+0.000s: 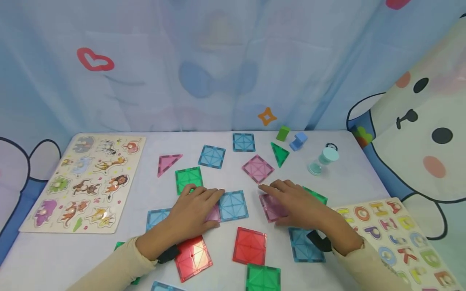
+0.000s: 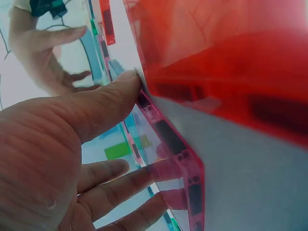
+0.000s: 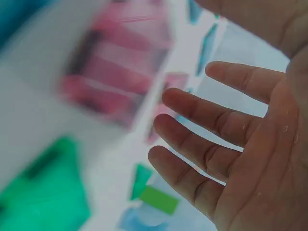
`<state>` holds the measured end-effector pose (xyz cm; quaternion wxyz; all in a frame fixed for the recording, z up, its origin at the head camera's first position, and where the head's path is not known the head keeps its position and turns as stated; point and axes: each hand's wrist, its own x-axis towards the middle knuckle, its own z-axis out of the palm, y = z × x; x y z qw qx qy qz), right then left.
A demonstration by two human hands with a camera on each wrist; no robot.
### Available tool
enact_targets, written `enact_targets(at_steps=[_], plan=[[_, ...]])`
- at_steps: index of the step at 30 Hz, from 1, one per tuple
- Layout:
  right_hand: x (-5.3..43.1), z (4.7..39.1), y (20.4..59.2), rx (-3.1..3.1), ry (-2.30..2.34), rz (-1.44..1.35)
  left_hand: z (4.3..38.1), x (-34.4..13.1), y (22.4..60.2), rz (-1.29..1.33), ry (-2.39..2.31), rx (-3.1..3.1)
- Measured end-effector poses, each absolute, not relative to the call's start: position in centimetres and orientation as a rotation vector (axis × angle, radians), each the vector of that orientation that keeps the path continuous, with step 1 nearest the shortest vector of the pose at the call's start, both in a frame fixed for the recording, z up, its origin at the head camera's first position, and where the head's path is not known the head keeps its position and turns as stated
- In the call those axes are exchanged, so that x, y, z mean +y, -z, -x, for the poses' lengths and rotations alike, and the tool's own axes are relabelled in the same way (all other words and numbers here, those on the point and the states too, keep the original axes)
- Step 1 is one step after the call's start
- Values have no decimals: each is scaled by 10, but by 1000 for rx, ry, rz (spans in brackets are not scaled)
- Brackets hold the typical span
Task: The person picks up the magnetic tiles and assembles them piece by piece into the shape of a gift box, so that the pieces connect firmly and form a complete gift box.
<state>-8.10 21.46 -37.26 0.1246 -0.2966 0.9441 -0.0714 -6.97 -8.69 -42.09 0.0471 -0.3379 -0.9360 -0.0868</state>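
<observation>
My left hand (image 1: 194,206) lies over a pink magnetic tile (image 1: 214,214) beside a clear blue square tile (image 1: 234,206). In the left wrist view the thumb tip meets the edge of that pink tile, and the loosely spread fingers reach across it. My right hand (image 1: 300,204) is above another pink square tile (image 1: 269,208), covering part of it in the head view. From the right wrist its fingers (image 3: 192,154) look spread and extended, with nothing between them. A green tile (image 1: 316,195) shows partly behind this hand. Red square tiles (image 1: 250,246) lie nearer me.
An animal puzzle board (image 1: 123,161) lies at the left, a letter board (image 1: 395,226) at the right. Farther back are more tiles, a pink square (image 1: 258,169), a green block (image 1: 283,133), a blue block (image 1: 298,140) and a teal hourglass-shaped object (image 1: 323,159). A printed curtain (image 1: 164,93) hangs behind.
</observation>
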Motion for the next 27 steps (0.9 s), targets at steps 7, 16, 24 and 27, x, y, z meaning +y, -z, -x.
enact_targets(at_steps=[7, 16, 24, 27], plan=[[213, 76, 394, 2904, 219, 940, 70, -83, 416, 1027, 274, -2885], [220, 74, 390, 2919, 339, 817, 67, -85, 417, 1001, 263, -2920], [284, 68, 381, 2903, 81, 368, 67, -85, 415, 987, 252, -2929], [283, 68, 388, 2929, 122, 428, 67, -84, 415, 977, 249, -2942]])
